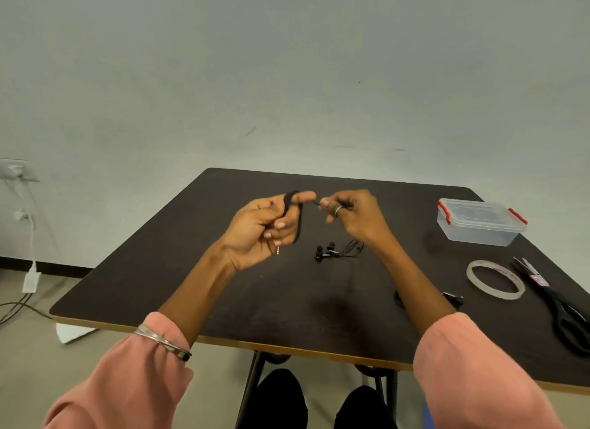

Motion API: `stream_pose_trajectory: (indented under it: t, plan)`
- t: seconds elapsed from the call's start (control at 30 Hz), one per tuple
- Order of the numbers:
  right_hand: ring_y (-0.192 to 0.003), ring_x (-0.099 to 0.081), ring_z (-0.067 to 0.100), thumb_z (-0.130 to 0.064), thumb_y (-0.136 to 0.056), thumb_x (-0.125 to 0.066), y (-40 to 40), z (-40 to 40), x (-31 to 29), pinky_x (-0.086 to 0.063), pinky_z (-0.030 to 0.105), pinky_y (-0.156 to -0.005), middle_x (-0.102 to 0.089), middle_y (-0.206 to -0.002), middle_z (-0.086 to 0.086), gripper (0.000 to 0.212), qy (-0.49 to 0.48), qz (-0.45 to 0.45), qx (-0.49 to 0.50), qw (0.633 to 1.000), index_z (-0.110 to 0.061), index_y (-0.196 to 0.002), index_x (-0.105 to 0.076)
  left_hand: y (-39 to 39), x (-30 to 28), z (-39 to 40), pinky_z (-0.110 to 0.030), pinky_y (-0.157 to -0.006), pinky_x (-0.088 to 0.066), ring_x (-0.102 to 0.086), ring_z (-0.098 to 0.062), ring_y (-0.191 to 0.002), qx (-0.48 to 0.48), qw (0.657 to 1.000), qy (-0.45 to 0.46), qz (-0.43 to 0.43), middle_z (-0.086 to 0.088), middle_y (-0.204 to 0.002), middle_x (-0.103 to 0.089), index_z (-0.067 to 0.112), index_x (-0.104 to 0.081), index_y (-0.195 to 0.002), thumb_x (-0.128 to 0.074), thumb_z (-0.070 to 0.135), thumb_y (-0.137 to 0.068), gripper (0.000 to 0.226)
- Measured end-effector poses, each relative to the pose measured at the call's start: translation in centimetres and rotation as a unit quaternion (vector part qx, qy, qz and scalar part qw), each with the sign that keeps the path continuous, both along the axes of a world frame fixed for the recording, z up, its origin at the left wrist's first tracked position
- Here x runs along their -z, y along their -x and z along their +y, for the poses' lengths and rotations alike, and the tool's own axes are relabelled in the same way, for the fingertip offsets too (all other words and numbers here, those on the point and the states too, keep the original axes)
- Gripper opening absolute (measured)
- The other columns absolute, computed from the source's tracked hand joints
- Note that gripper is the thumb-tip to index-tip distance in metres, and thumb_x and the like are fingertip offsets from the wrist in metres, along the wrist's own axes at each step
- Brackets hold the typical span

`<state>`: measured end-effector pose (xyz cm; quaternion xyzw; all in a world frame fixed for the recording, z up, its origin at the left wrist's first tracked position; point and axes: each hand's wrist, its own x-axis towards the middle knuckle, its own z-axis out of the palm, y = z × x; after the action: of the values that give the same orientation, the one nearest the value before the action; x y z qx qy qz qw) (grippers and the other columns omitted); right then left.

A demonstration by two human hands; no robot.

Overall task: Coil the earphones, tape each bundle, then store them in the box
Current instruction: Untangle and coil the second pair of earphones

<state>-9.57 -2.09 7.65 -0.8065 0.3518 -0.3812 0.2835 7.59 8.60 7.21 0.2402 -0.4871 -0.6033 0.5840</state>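
Note:
My left hand (pixel 265 227) is raised above the dark table (pixel 223 288), with black earphone cord (pixel 295 211) looped around its fingers; a metal plug tip hangs below the palm. My right hand (pixel 349 216) pinches the free end of that cord just right of the left thumb. Another pair of black earphones (pixel 335 251) lies loose on the table below my hands. A clear plastic box (pixel 479 222) with red clips stands shut at the far right. A roll of clear tape (pixel 495 280) lies flat near it.
Black scissors (pixel 555 304) lie along the right edge beside the tape. A small black item (pixel 453 298) sits partly behind my right forearm. Cables and a wall socket (pixel 19 173) are at the left, off the table.

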Motion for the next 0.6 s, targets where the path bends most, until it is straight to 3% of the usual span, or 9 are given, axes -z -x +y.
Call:
stream_pose_trajectory:
  t: [0.1, 0.2, 0.27, 0.37, 0.47, 0.53, 0.6]
  plan:
    - [-0.054, -0.058, -0.005, -0.029, -0.096, -0.054, -0.9, 2.2, 1.8, -0.043, 0.010, -0.056, -0.069, -0.066, 0.002, 0.028, 0.008, 0.087, -0.052, 0.995, -0.010, -0.087, -0.072, -0.6, -0.9, -0.7, -0.019, -0.044, -0.034, -0.030, -0.002, -0.038, -0.110, 0.994, -0.015, 0.011, 0.000, -0.063, -0.045, -0.008, -0.044, -0.133, -0.027, 0.007, -0.102, 0.038]
    - [-0.066, -0.063, 0.002, -0.014, -0.098, -0.049, -2.0, 4.3, 2.6, -0.048, 0.017, -0.066, -0.067, -0.073, 0.005, 0.017, 0.030, 0.144, -0.110, 0.983, -0.003, -0.097, -0.063, -0.2, -0.8, -1.2, -0.021, -0.047, -0.041, -0.038, -0.006, -0.042, -0.218, 0.975, -0.043, -0.023, -0.003, -0.069, -0.055, -0.009, -0.044, -0.128, -0.032, 0.008, -0.104, 0.032]
    - [-0.073, -0.063, 0.007, -0.001, -0.095, -0.044, -2.6, 5.1, 2.6, -0.051, 0.025, -0.073, -0.062, -0.074, 0.001, 0.019, 0.018, 0.171, -0.126, 0.977, -0.002, -0.109, -0.057, 0.3, -0.6, -1.4, -0.024, -0.052, -0.047, -0.046, -0.009, -0.047, -0.254, 0.966, -0.054, -0.019, -0.005, -0.073, -0.063, -0.003, -0.046, -0.117, -0.032, 0.007, -0.104, 0.022]
    - [-0.086, -0.065, 0.014, 0.002, -0.095, -0.043, -3.0, 5.9, 2.4, -0.053, 0.032, -0.085, -0.062, -0.082, 0.005, 0.027, 0.011, 0.211, -0.133, 0.968, -0.002, -0.120, -0.052, 0.6, -0.3, -1.5, -0.027, -0.061, -0.054, -0.056, -0.010, -0.053, -0.297, 0.953, -0.055, -0.017, -0.009, -0.085, -0.067, 0.005, -0.048, -0.096, -0.031, 0.006, -0.104, 0.018]
    - [-0.083, -0.059, 0.018, -0.004, -0.094, -0.046, -2.8, 5.7, 2.2, -0.047, 0.028, -0.075, -0.062, -0.098, 0.013, 0.027, -0.003, 0.242, -0.097, 0.965, -0.003, -0.120, -0.054, 0.7, -0.1, -1.7, -0.029, -0.065, -0.058, -0.063, -0.011, -0.056, -0.322, 0.945, -0.055, 0.000, -0.012, -0.090, -0.067, 0.005, -0.048, -0.088, -0.031, 0.003, -0.104, 0.023]
    - [-0.071, -0.056, 0.012, -0.004, -0.094, -0.045, -2.8, 5.4, 2.3, -0.046, 0.026, -0.067, -0.061, -0.091, 0.009, 0.023, -0.032, 0.260, -0.077, 0.962, -0.001, -0.113, -0.057, 0.7, -0.1, -1.8, -0.029, -0.065, -0.058, -0.064, -0.011, -0.057, -0.322, 0.943, -0.063, 0.047, -0.013, -0.092, -0.066, 0.002, -0.048, -0.090, -0.031, 0.001, -0.103, 0.021]
    - [-0.072, -0.057, 0.012, -0.002, -0.094, -0.046, -2.9, 5.5, 2.2, -0.046, 0.025, -0.067, -0.059, -0.089, 0.005, 0.020, -0.030, 0.291, -0.080, 0.953, 0.000, -0.107, -0.061, 0.6, -0.4, -1.9, -0.028, -0.063, -0.058, -0.065, -0.011, -0.057, -0.307, 0.940, -0.080, 0.127, -0.014, -0.092, -0.066, -0.001, -0.048, -0.100, -0.032, -0.001, -0.102, 0.016]
